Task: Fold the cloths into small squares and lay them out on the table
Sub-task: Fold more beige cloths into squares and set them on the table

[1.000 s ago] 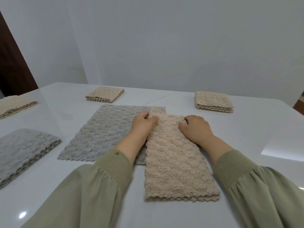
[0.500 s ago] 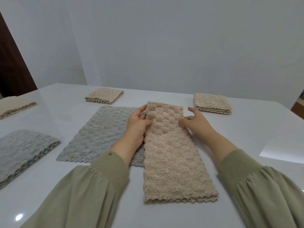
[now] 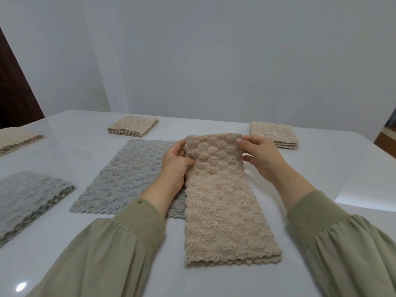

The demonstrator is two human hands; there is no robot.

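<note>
Far to the left of the long beige cloth (image 3: 222, 206), at the edge of the white table (image 3: 342, 166), we see a folded beige stack (image 3: 17, 141) cut off by the frame; nearer us than that stack, and also well left of the long cloth, lies a folded grey cloth (image 3: 27, 198), its layered edges showing. Just left of the long beige cloth a flat grey cloth (image 3: 128, 174) is spread open, its right edge running under the long cloth's left side; beyond it, left of the long cloth's far end, sits a small beige square (image 3: 134, 126), folded in layers. Our left hand (image 3: 174, 166) grasps the long cloth's left edge near its far end, thumb on top and fingers curled behind the edge, the wrist lying over the flat grey cloth. The long beige cloth itself is a narrow folded strip in the middle of the table; its near end lies flat with the scalloped hem toward us, while its far end is lifted between the two hands. Our right hand (image 3: 262, 155) pinches the far right corner of that cloth, thumb on the front face and the other fingers curled behind; olive sleeves (image 3: 120, 243) cover both forearms. To the right of the long cloth's far end, just past the right hand, rests a second beige square (image 3: 275, 135), folded in layers.
</note>
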